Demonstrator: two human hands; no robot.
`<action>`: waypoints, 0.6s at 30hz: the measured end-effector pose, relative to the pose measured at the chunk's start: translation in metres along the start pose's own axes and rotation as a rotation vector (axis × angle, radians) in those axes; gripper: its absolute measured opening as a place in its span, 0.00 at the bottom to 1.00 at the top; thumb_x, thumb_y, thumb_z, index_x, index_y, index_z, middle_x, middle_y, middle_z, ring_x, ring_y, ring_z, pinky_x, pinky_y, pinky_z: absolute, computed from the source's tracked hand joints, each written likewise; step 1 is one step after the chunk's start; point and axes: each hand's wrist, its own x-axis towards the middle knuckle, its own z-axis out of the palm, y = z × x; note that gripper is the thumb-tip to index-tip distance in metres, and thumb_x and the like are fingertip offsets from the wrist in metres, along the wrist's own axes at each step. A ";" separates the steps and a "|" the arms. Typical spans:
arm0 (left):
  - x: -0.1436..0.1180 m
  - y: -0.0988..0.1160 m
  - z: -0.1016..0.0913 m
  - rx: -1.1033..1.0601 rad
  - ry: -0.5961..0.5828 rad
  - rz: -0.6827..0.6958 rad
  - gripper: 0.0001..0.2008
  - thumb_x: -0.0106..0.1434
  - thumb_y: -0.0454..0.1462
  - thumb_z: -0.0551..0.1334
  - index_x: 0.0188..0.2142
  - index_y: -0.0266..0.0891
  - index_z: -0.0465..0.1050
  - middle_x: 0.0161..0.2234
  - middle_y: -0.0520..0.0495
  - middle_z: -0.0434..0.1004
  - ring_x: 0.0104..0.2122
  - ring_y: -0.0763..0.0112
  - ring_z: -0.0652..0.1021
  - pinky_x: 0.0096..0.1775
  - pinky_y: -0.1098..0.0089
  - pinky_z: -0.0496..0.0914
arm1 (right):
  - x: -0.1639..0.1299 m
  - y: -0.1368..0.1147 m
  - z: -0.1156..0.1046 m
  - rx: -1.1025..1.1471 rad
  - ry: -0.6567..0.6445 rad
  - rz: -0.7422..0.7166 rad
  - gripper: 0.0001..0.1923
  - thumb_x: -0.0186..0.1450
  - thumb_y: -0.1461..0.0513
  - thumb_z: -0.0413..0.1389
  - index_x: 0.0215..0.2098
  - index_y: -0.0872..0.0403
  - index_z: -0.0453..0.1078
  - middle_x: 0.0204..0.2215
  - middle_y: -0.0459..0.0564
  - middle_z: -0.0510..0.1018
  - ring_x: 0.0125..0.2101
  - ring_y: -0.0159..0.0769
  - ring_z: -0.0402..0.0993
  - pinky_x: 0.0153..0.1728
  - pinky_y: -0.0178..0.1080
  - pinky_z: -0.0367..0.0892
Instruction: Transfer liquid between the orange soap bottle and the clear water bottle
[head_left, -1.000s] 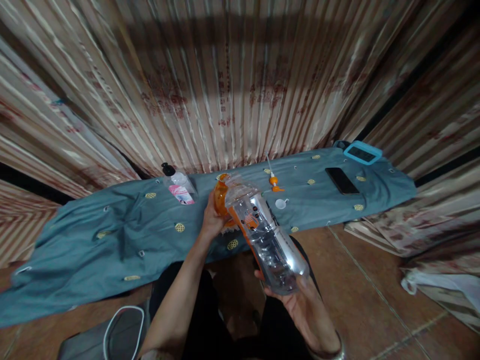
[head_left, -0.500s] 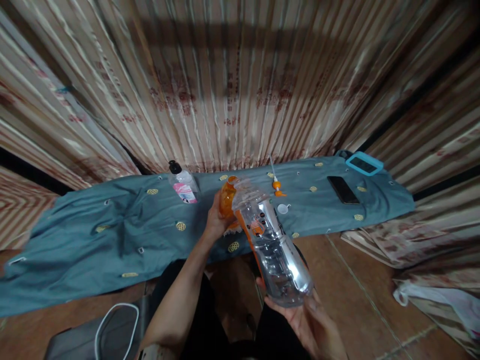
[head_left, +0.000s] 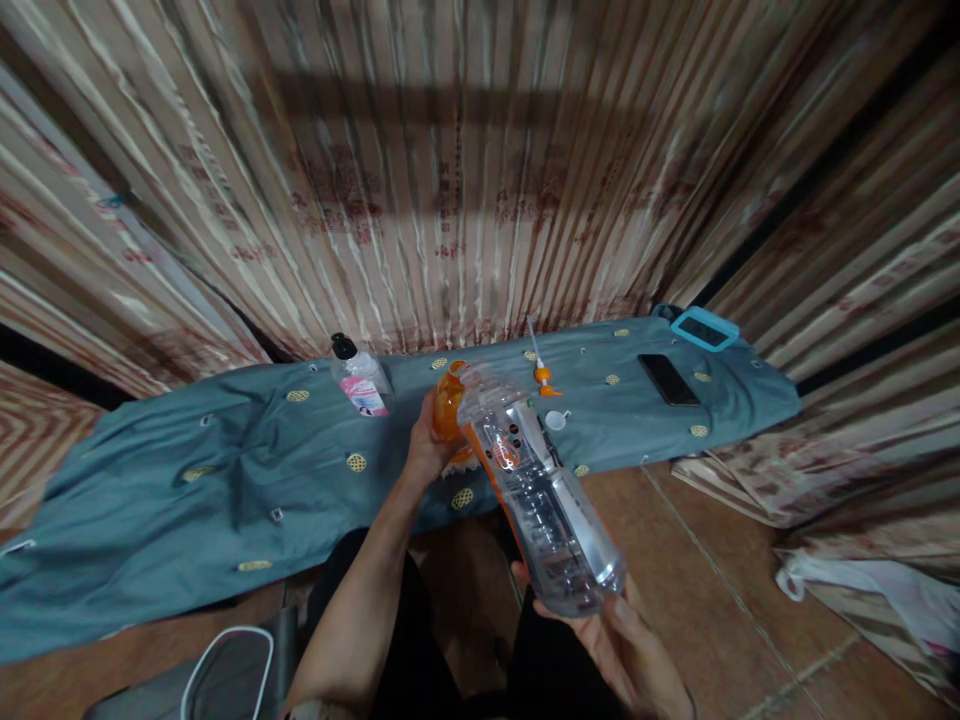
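Two hands: both held one clear bottle (head_left: 536, 490), tilted above the lap.
Left hand (head_left: 426, 450): wrapped around its orange neck.
Right hand (head_left: 615, 640): cupped its base.
Advice: steadying the base while working the neck seemed wise.

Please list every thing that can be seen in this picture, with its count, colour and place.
large plastic bottle: 1, clear with orange label, tilted, held between both hands
orange container: 1, orange, at the large bottle's mouth
small pump bottle: 1, clear with black top and pink label, on the cloth, left of centre
cloth: 1, teal with yellow dots, spread on the floor
pump nozzle: 1, orange and white, on the cloth
small white cap: 1, white, on the cloth
phone: 1, black, on the cloth at right
cased device: 1, light blue frame, at the cloth's far right end
curtain: striped beige, behind
left hand: at the orange container
right hand: under the large bottle's base
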 end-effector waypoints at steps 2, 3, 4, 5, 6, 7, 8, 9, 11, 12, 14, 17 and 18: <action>0.000 0.001 0.000 -0.007 0.001 -0.007 0.42 0.44 0.40 0.75 0.58 0.43 0.64 0.51 0.45 0.77 0.48 0.61 0.79 0.49 0.65 0.73 | 0.001 -0.001 0.001 -0.006 0.009 -0.024 0.21 0.57 0.56 0.70 0.49 0.38 0.78 0.48 0.50 0.87 0.47 0.54 0.84 0.44 0.50 0.78; -0.001 0.001 0.000 -0.012 -0.001 -0.010 0.43 0.43 0.39 0.75 0.58 0.44 0.63 0.51 0.45 0.77 0.48 0.61 0.79 0.49 0.65 0.74 | 0.002 -0.002 0.002 -0.015 0.006 -0.025 0.21 0.56 0.56 0.71 0.48 0.39 0.78 0.47 0.50 0.88 0.46 0.53 0.84 0.45 0.52 0.78; -0.001 0.001 -0.001 -0.016 -0.003 -0.011 0.43 0.43 0.39 0.76 0.59 0.44 0.63 0.51 0.45 0.78 0.48 0.61 0.79 0.49 0.65 0.74 | 0.003 -0.003 0.004 -0.028 -0.002 -0.023 0.21 0.55 0.57 0.71 0.47 0.39 0.79 0.45 0.50 0.88 0.46 0.54 0.85 0.47 0.54 0.77; 0.000 0.000 -0.001 -0.020 -0.002 -0.009 0.44 0.42 0.38 0.76 0.59 0.44 0.63 0.51 0.44 0.78 0.48 0.60 0.79 0.49 0.64 0.74 | 0.004 -0.005 0.005 -0.042 -0.012 -0.018 0.21 0.55 0.56 0.72 0.46 0.40 0.79 0.44 0.50 0.89 0.45 0.54 0.85 0.49 0.57 0.75; 0.000 -0.001 -0.001 -0.024 -0.004 -0.005 0.44 0.42 0.38 0.76 0.59 0.44 0.63 0.51 0.44 0.77 0.48 0.60 0.79 0.49 0.64 0.74 | 0.005 -0.006 0.006 -0.059 -0.022 -0.010 0.21 0.54 0.56 0.72 0.46 0.41 0.79 0.43 0.50 0.89 0.46 0.55 0.84 0.51 0.59 0.73; 0.000 -0.002 -0.002 -0.028 -0.008 0.000 0.45 0.42 0.38 0.76 0.59 0.44 0.62 0.52 0.43 0.77 0.48 0.59 0.79 0.49 0.63 0.74 | 0.006 -0.007 0.006 -0.077 -0.031 -0.005 0.22 0.54 0.55 0.72 0.46 0.41 0.78 0.42 0.51 0.89 0.46 0.56 0.84 0.52 0.61 0.72; 0.001 -0.002 -0.002 -0.027 -0.009 0.005 0.45 0.42 0.38 0.76 0.59 0.44 0.62 0.52 0.43 0.77 0.49 0.58 0.79 0.50 0.62 0.74 | 0.007 -0.008 0.005 -0.090 -0.037 -0.003 0.23 0.53 0.55 0.72 0.47 0.42 0.78 0.42 0.52 0.89 0.46 0.57 0.84 0.53 0.62 0.71; 0.001 -0.003 -0.002 -0.023 -0.009 0.010 0.45 0.42 0.39 0.76 0.60 0.44 0.62 0.52 0.42 0.77 0.49 0.58 0.79 0.50 0.62 0.74 | 0.007 -0.008 0.004 -0.099 -0.041 -0.001 0.23 0.54 0.55 0.72 0.48 0.42 0.78 0.42 0.52 0.89 0.47 0.57 0.84 0.53 0.63 0.71; 0.002 -0.002 -0.002 -0.011 -0.010 0.017 0.46 0.42 0.39 0.76 0.60 0.43 0.62 0.52 0.42 0.76 0.50 0.58 0.78 0.51 0.61 0.73 | 0.008 -0.007 0.000 -0.104 -0.047 0.000 0.25 0.54 0.56 0.72 0.50 0.41 0.77 0.44 0.52 0.88 0.47 0.58 0.84 0.52 0.64 0.71; 0.002 -0.001 -0.003 -0.004 -0.014 0.018 0.46 0.42 0.39 0.76 0.60 0.43 0.62 0.52 0.42 0.76 0.50 0.58 0.78 0.52 0.61 0.73 | 0.008 -0.007 -0.002 -0.103 -0.053 0.003 0.25 0.55 0.56 0.72 0.50 0.41 0.76 0.46 0.53 0.88 0.46 0.58 0.84 0.51 0.64 0.72; 0.002 0.000 -0.004 0.014 -0.018 0.020 0.47 0.42 0.39 0.76 0.60 0.43 0.61 0.53 0.42 0.76 0.51 0.57 0.78 0.52 0.61 0.73 | 0.008 -0.006 -0.005 -0.103 -0.069 0.010 0.25 0.55 0.57 0.72 0.51 0.40 0.76 0.48 0.53 0.87 0.46 0.59 0.84 0.50 0.65 0.72; 0.002 -0.001 -0.006 0.036 -0.030 0.009 0.47 0.42 0.40 0.76 0.61 0.44 0.60 0.55 0.41 0.74 0.52 0.57 0.77 0.52 0.62 0.73 | 0.008 -0.005 -0.003 -0.098 -0.065 0.007 0.26 0.54 0.57 0.72 0.51 0.39 0.76 0.49 0.51 0.86 0.47 0.58 0.83 0.53 0.65 0.70; 0.002 -0.001 -0.006 0.037 -0.035 0.002 0.48 0.42 0.40 0.76 0.62 0.44 0.59 0.56 0.41 0.74 0.52 0.57 0.77 0.51 0.63 0.73 | 0.007 -0.005 -0.001 -0.099 -0.056 0.002 0.27 0.53 0.57 0.73 0.51 0.39 0.76 0.48 0.50 0.86 0.49 0.58 0.82 0.54 0.65 0.68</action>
